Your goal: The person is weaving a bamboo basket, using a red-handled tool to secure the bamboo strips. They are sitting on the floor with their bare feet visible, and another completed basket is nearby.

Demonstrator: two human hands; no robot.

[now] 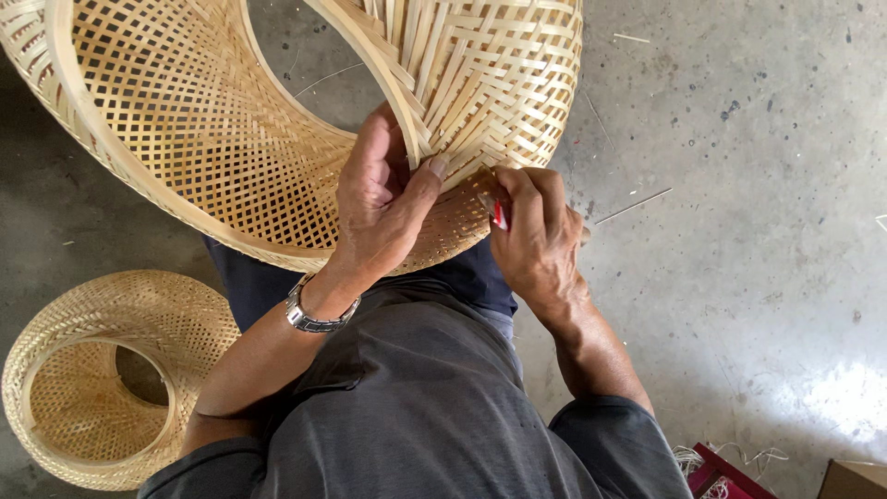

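A large woven bamboo basket frame (pixel 222 139) with two open rings rests on my lap. My left hand (pixel 379 203), with a metal watch on the wrist, grips the inner rim of the basket, thumb pressed on the weave. My right hand (pixel 531 236) is closed around a small red-handled tool (pixel 500 215), its tip against the basket's lower edge next to my left thumb.
A second, smaller woven bamboo basket (pixel 102 370) lies on the concrete floor (pixel 739 231) at my lower left. Thin bamboo slivers (pixel 633 206) are scattered on the floor to the right. A red box (pixel 721 476) and a cardboard corner (pixel 855 480) sit at the bottom right.
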